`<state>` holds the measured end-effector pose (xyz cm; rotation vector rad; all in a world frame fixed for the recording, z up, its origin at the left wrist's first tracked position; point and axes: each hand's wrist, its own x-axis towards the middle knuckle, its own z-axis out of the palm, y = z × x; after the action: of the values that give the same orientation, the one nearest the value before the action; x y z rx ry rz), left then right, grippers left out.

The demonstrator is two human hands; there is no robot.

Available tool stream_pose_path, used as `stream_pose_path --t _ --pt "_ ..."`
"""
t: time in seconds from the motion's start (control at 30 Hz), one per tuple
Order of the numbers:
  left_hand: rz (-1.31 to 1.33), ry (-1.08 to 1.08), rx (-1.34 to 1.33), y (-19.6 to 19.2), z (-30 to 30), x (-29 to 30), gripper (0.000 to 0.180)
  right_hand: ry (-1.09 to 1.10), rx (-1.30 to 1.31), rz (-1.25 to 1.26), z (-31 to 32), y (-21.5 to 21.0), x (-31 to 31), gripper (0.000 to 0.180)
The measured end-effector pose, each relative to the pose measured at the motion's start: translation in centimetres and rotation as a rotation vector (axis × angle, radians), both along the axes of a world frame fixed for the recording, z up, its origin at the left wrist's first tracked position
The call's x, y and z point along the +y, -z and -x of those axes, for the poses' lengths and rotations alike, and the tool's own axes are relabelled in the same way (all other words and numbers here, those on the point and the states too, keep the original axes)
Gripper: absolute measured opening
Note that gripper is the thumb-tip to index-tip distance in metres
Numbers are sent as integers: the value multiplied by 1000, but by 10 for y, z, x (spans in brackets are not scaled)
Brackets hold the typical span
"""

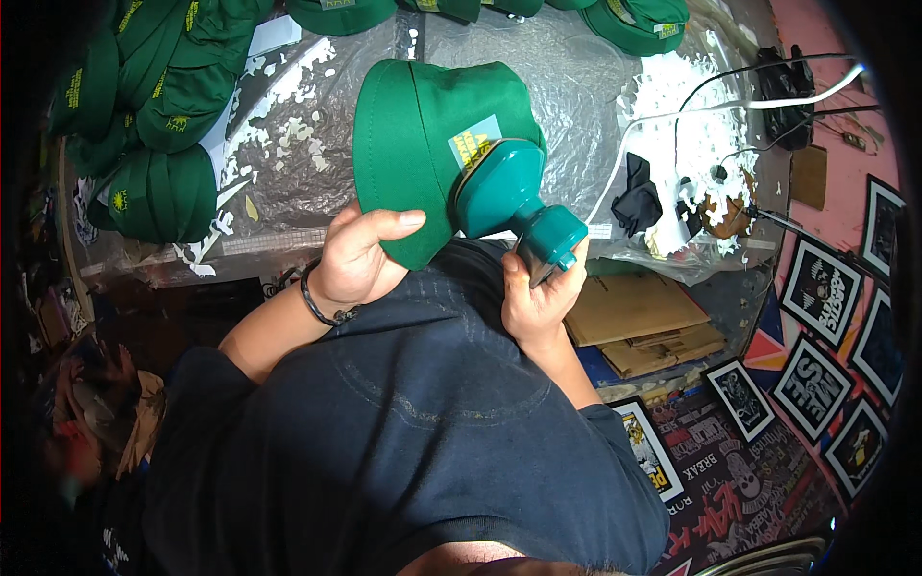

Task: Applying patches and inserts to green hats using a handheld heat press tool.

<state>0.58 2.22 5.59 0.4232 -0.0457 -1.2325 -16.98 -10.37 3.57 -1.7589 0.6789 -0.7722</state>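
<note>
A green fabric hat (399,144) is held up over the near side of the table. My left hand (357,257) grips its lower edge, thumb lying across the outside and the other fingers mostly hidden behind. On the front of the hat is a pale rectangular patch (471,142) with yellow print. My right hand (541,300) is closed round the handle of a teal hand-held heat press (512,187). Its broad round face rests against or very close to the hat, covering the patch's lower part; exact contact is hidden.
Stacked green hats (178,120) fill the table's left, with another (634,24) among several at the back. White paper scraps (687,106) lie on the plastic-covered table (480,48). A white cord (740,103) crosses the right side, near black cloth (637,195). Brown cardboard (643,307) lies below.
</note>
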Motion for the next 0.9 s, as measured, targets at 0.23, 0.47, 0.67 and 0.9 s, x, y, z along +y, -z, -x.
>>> stream_pose_path --t 0.23,0.47,0.67,0.9 --pt "0 2 -63 2 2 3 47 -9 27 68 0 -8 -1 54" --pt "48 9 1 -1 2 4 48 -8 50 116 -1 -16 0 54" --pt "64 13 4 4 3 8 47 -11 39 78 1 -17 2 53" --pt "53 12 -22 2 6 10 46 -8 53 87 3 -18 3 53"
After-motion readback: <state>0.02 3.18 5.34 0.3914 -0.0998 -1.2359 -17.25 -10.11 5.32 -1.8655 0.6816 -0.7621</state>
